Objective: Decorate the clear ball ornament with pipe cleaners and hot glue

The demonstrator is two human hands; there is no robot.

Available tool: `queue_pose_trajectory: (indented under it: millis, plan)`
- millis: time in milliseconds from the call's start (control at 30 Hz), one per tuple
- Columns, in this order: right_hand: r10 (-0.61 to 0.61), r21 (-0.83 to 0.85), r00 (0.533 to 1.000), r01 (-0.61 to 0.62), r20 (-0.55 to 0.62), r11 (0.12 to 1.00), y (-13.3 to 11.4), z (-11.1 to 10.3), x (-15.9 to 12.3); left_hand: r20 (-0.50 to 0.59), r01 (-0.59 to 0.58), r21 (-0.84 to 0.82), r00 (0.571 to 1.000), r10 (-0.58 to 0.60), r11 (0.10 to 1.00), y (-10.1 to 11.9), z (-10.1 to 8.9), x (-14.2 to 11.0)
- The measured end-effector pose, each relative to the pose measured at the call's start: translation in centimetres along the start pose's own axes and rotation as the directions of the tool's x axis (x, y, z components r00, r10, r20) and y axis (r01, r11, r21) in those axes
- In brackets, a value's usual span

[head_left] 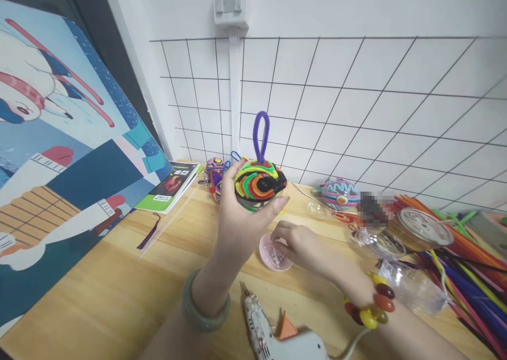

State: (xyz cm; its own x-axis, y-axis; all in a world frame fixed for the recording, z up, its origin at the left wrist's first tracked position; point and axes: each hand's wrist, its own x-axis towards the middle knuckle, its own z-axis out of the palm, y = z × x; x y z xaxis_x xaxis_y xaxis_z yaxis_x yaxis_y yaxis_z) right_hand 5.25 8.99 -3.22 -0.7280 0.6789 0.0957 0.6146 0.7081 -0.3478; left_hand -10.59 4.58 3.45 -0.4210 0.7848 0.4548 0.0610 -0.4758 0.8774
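Observation:
My left hand (237, 217) is raised above the wooden table (99, 291) and wrapped round a ball covered in multicoloured pipe-cleaner spirals (259, 183), with a purple loop (261, 135) sticking up from its top. My right hand (299, 244) reaches down into a small pink dish of tiny pale beads (271, 254). Its fingertips are pinched together in the dish, and what they hold is too small to see. A green bangle sits on my left wrist and a bracelet of yellow and red beads on my right.
A white glue gun (277, 339) lies at the near edge. Pipe cleaners (467, 259), a thread spool (420, 228) and clear plastic half-shells (380, 241) crowd the right. More decorated balls (340, 192) sit by the wire grid wall. A booklet (174, 186) and large picture board (59, 154) stand left.

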Motion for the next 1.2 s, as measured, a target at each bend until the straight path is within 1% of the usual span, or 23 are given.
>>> queue_pose_trajectory:
  millis: [100,167,233,267,333,400,467,533,567,633,733,800,900,1033,1133,1200]
  plan:
    - [0.046,0.110,0.995,-0.036,-0.085,0.993,0.0,-2.2,-0.9,0.033,0.019,-0.033,0.999,-0.018,0.999,-0.2,0.2,-0.1]
    - [0.078,0.268,0.978,-0.025,-0.191,0.963,-0.2,-3.2,-1.7,0.066,0.044,-0.036,0.997,-0.042,0.998,-0.3,0.4,-0.4]
    - [0.113,0.431,0.939,0.040,-0.325,0.902,-0.7,-3.9,-2.8,0.089,0.060,-0.007,0.994,-0.060,0.998,-0.6,0.7,-0.8]
    - [0.130,0.485,0.912,0.083,-0.388,0.870,-1.0,-4.2,-3.3,0.101,0.065,0.014,0.993,-0.066,0.998,-0.7,0.8,-1.0]
    - [0.159,0.534,0.860,0.148,-0.486,0.832,-1.7,-4.6,-4.3,0.129,0.068,0.041,0.989,-0.073,0.997,-1.0,1.2,-1.5]
    - [0.174,0.527,0.806,0.191,-0.566,0.828,-2.4,-5.0,-5.2,0.163,0.079,0.053,0.983,-0.087,0.995,-1.1,1.5,-1.9]
    - [0.163,0.462,0.750,0.208,-0.641,0.862,-2.8,-5.3,-5.9,0.193,0.096,0.058,0.976,-0.105,0.994,-1.1,1.9,-2.3]
    - [0.122,0.373,0.698,0.219,-0.706,0.902,-3.0,-5.5,-6.4,0.215,0.114,0.064,0.968,-0.125,0.991,-1.1,2.3,-2.7]
    - [0.099,0.338,0.680,0.228,-0.726,0.913,-3.1,-5.6,-6.6,0.224,0.123,0.071,0.965,-0.136,0.990,-1.1,2.5,-2.8]
    - [0.060,0.298,0.660,0.254,-0.749,0.920,-3.1,-5.8,-6.7,0.241,0.131,0.088,0.959,-0.149,0.987,-1.1,2.9,-3.3]
    - [0.055,0.297,0.629,0.287,-0.776,0.910,-3.1,-5.8,-6.8,0.268,0.119,0.120,0.952,-0.147,0.986,-1.4,3.7,-4.0]
    - [0.070,0.322,0.622,0.304,-0.780,0.897,-3.1,-5.7,-6.7,0.296,0.097,0.140,0.945,-0.135,0.985,-1.7,4.1,-4.6]
    - [0.093,0.375,0.647,0.313,-0.757,0.873,-2.9,-5.5,-6.6,0.326,0.056,0.153,0.940,-0.104,0.987,-1.9,4.4,-5.1]
    - [0.128,0.423,0.666,0.304,-0.735,0.853,-2.5,-5.2,-6.5,0.320,0.005,0.140,0.946,-0.050,0.990,-1.7,4.5,-5.3]
    - [0.146,0.455,0.686,0.295,-0.713,0.840,-2.3,-5.0,-6.5,0.325,-0.007,0.153,0.945,-0.044,0.988,-1.5,4.4,-5.1]
    - [0.183,0.503,0.697,0.286,-0.694,0.816,-2.3,-5.0,-6.4,0.330,-0.024,0.186,0.943,-0.039,0.982,-1.5,4.3,-5.1]
